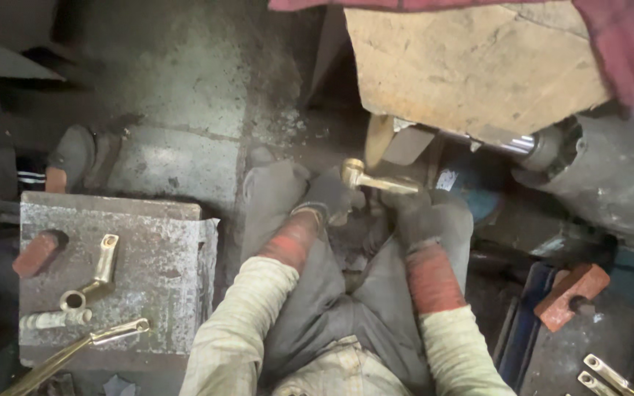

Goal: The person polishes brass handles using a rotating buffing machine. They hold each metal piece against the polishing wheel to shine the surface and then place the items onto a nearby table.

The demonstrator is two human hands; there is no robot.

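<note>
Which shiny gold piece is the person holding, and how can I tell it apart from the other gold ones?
Find the big tan board at the top, then look just below it. There both gloved hands, left hand and right hand, grip a brass piece with a ring end. The other brass pieces lie untouched on the grey block.

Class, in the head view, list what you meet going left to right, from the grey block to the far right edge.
Grey metal block → left hand → brass fitting → right hand → reddish brick piece

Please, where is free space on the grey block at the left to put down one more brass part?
On the grey block, the right half is bare, between the bent brass part and the right edge. The lower left is crowded: pale fitting, brass rod, red piece.
</note>
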